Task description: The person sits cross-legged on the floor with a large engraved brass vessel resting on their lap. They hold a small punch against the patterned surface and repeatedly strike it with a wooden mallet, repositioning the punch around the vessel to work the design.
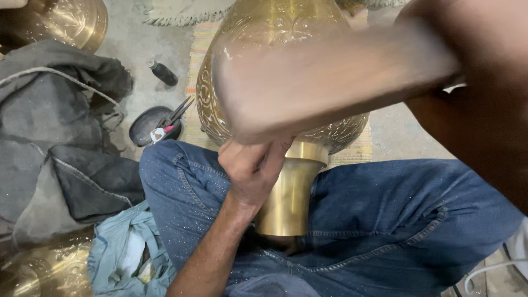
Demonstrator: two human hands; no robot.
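Blurred across the upper right, very near the camera, is the right forearm; its hand (247, 104) is only a smear in front of the vase (258, 33), so I cannot tell how its fingers are or whether they hold something.

Below it, the left hand (252, 170) is closed against the vase where the round body meets the neck (289, 198). The fingers (242, 157) are curled tight, thumb upward, but what they pinch is hidden under the blur.

That vase is brass with engraved patterns. It lies tilted on the lap, between the legs in blue jeans (385, 220), with the neck toward the person and the body over a striped mat (201, 49).

On the floor at left are a dark bowl (144, 127) with thin tools (176, 114) in it, a small dark bottle (163, 73), grey cloth (55, 121) and a light blue cloth (118, 256).
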